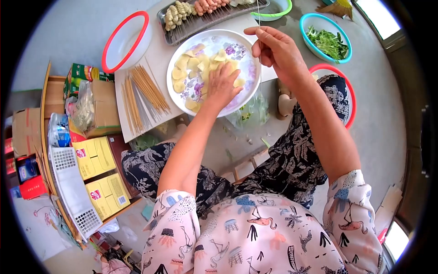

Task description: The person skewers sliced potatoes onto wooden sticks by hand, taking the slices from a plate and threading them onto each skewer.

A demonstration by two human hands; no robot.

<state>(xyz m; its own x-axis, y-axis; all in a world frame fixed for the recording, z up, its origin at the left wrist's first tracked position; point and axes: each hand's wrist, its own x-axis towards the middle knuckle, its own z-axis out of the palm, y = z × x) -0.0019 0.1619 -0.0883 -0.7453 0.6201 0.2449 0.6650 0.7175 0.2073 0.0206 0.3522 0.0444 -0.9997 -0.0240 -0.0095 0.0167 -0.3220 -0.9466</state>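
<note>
My left hand (222, 85) lies over the pale yellow slices (180, 73) on a round white plate (170, 86) with purple flowers. Its fingers are spread and touch the slices; whether one is held under them is hidden. Raised at the plate's right edge, my right hand (273, 48) pinches a thin metal skewer (260, 73), which stands roughly upright in view. No slice shows on that skewer. Bamboo sticks (148, 89) and a row of metal skewers (145, 109) lie on the white board left of the plate.
A dark tray (182, 35) of skewered food stands behind the plate. A red-rimmed bowl (147, 23) is at the left, and a blue basin (350, 50) of greens at the right. A red-rimmed basin (351, 98) sits by my right knee. Boxes (107, 194) fill a left shelf.
</note>
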